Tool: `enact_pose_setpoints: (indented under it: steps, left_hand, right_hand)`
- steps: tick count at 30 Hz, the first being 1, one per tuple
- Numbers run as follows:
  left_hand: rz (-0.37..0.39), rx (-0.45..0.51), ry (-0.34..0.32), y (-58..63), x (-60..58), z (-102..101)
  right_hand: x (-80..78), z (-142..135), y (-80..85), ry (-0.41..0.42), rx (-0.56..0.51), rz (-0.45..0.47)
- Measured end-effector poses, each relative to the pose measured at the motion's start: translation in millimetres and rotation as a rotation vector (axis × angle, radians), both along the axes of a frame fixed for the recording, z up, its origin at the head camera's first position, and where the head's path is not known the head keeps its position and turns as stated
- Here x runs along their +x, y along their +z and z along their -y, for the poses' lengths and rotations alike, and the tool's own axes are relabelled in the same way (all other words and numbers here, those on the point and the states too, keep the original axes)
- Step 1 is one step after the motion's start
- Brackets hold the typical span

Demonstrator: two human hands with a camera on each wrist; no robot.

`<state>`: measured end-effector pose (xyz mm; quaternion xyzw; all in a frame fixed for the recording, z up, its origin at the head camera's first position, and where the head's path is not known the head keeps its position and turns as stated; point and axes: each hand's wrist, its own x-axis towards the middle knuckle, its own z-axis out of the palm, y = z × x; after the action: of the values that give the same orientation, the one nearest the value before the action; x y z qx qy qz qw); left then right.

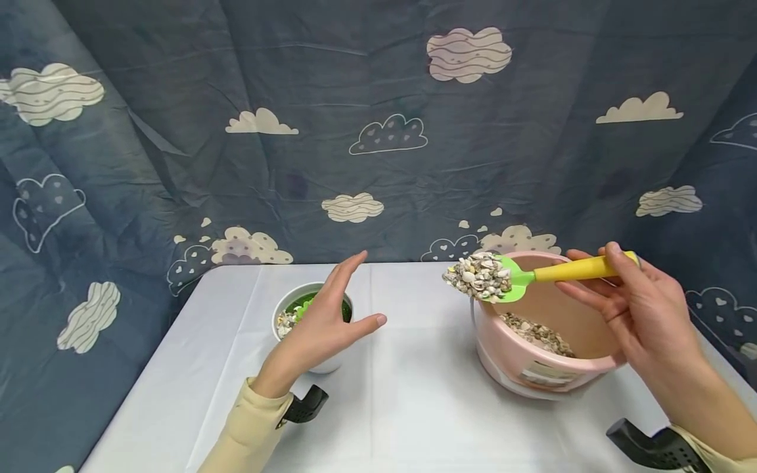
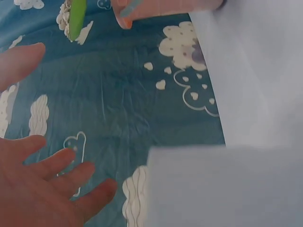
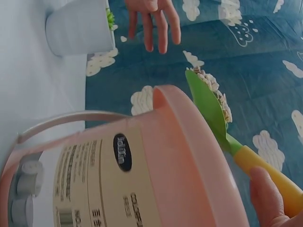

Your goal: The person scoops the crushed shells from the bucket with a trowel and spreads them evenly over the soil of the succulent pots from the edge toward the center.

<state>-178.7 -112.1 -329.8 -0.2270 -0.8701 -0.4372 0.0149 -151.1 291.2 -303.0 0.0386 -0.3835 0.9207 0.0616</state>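
Observation:
My right hand (image 1: 656,315) grips the yellow handle of a small garden trowel (image 1: 570,270). The trowel's green blade carries a heap of small shells (image 1: 480,276) over the left rim of a pink bucket (image 1: 503,358). More shells (image 1: 541,335) lie at the bottom of the bucket. My left hand (image 1: 313,332) hovers with fingers spread and thumb apart, overlapping a white pot (image 1: 282,295) in the head view. Inside the pot are some shells and a bright green plant (image 3: 110,19); the hand hides part of it. The left wrist view shows that palm (image 2: 33,198) bare.
A white cloth-covered table (image 1: 414,407) bears the pot on the left and the bucket on the right. Behind it hangs a dark blue curtain (image 1: 367,85) with cloud prints. The bucket's handle (image 3: 75,118) hangs down along its side.

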Motion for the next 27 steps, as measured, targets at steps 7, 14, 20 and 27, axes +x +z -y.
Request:
enact_pose_setpoints:
  steps: [7, 14, 20, 27]
  left_hand:
    - [-0.019, 0.007, 0.050, -0.2, 4.6, 20.8]
    - [-0.030, 0.034, 0.102, -2.9, 7.1, 44.8]
    - [-0.033, 0.032, 0.143, -8.2, 9.1, 61.7]
    - [0.042, 0.029, 0.197, -22.7, 9.6, 77.3]
  right_hand:
    - [-2.0, 12.7, 0.2, 0.017, 0.015, -0.016]
    - [-4.5, 27.6, 0.3, 0.076, 0.014, -0.053]
    - [-7.7, 42.7, -1.7, 0.160, -0.052, -0.054]
    - [-10.3, 58.0, 0.2, 0.194, -0.022, -0.057]
